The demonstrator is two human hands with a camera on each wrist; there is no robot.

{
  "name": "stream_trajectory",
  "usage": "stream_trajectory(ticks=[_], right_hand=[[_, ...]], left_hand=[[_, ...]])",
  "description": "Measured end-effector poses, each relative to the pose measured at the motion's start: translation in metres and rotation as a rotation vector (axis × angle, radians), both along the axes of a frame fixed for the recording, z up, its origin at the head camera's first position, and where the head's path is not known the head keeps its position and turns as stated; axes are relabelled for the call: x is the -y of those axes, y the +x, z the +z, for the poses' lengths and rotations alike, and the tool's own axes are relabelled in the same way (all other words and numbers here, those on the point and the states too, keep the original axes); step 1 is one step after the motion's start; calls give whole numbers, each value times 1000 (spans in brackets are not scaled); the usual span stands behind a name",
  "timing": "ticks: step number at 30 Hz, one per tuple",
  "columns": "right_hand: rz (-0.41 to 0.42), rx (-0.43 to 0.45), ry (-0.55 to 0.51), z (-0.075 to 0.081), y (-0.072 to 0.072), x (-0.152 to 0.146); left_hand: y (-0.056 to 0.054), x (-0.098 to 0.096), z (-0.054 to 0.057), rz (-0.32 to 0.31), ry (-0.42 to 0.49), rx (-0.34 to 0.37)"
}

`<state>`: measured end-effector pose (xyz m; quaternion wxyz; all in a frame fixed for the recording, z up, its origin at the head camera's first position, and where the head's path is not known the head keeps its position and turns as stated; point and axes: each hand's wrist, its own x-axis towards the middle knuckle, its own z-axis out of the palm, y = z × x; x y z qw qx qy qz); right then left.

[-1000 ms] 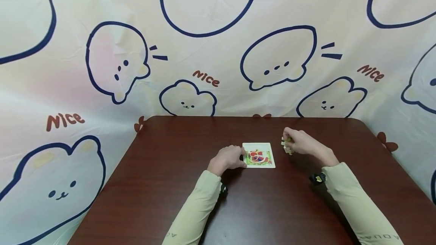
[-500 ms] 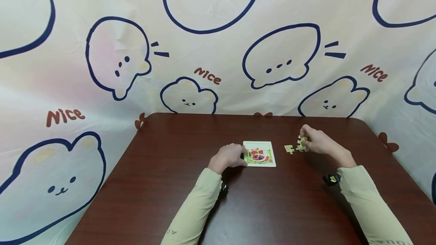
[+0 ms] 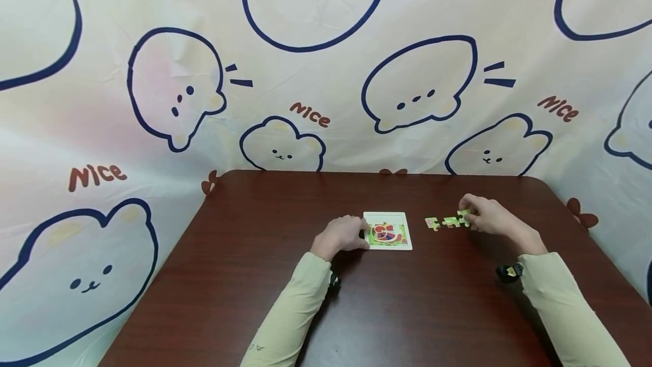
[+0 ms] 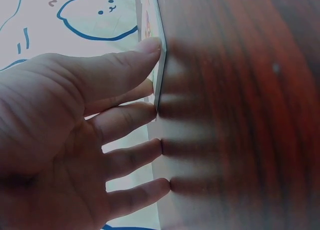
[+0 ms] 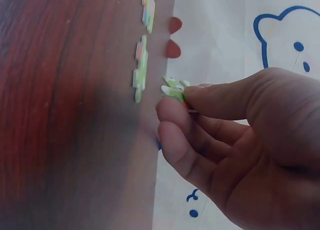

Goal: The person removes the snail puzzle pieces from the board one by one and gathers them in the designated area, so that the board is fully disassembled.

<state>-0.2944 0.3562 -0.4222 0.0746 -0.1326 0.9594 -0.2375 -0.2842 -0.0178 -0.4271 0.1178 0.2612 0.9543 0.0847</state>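
My left hand (image 3: 341,236) rests at the left side of a white-framed jigsaw puzzle board (image 3: 385,217) with a colourful picture. In the left wrist view its thumb lies over the board's edge (image 4: 162,64) and the fairly straight fingers touch the edge and tabletop. Farther right, my right hand (image 3: 488,217) pinches small green-and-white jigsaw pieces (image 5: 173,92) between thumb and fingers, held close over the table; the fingers partly hide them. One loose jigsaw piece (image 3: 432,223) lies just right of the board. Between it and the right hand is another jigsaw piece (image 3: 450,221).
The dark brown wooden table (image 3: 402,310) extends on all sides of the board. Behind it hangs a pale cloth (image 3: 346,84) printed with blue-outlined cartoon bears and lettering, reaching down to the table's far edge.
My right hand has moved rightward in steps, leaving two jigsaw pieces on the table in a row, and still pinches more. The left hand and the board have stayed in place.
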Motion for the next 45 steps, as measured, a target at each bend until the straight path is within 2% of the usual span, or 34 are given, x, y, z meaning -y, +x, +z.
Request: stream_trajectory(ticks=[7,14,22,33,40,45], right_hand=[[-28,36,-15,-1,-4,-7],[-18,55,-23,-6,-6,-13],[-53,43,12,-13,-7,-25],[-78,50,25,-11,-11,-24],[-115,60,55,-6,-12,-17],[-85,41,111,-8,-8,-12]], left_hand=[[0,1,1,-3,7,2],[-1,0,1,-1,3,1],[-2,-2,1,-19,-2,-6],[-6,-4,6,-35,-9,-22],[-6,-3,10,-13,0,-19],[1,-2,3,-6,7,-9]])
